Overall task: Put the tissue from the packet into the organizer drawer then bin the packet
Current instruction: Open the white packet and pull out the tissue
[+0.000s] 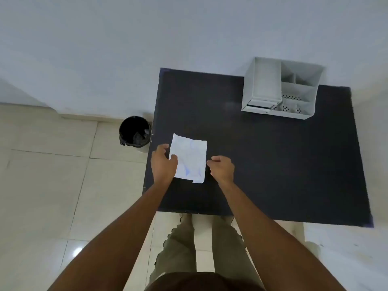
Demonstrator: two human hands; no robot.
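Observation:
A white tissue packet (190, 157) with faint blue print lies flat near the left side of the dark table (273, 164). My left hand (163, 162) grips the packet's left edge, thumb on top. My right hand (222, 168) hovers just right of the packet with fingers curled, touching nothing that I can see. A grey organizer (264, 87) stands at the table's far right, its small drawer (259, 106) at the lower front looking closed. A black-lined bin (134, 131) stands on the floor left of the table.
The table stands against a pale wall. Beige floor tiles spread to the left and below. My legs are at the table's near edge. The bin holds some crumpled waste.

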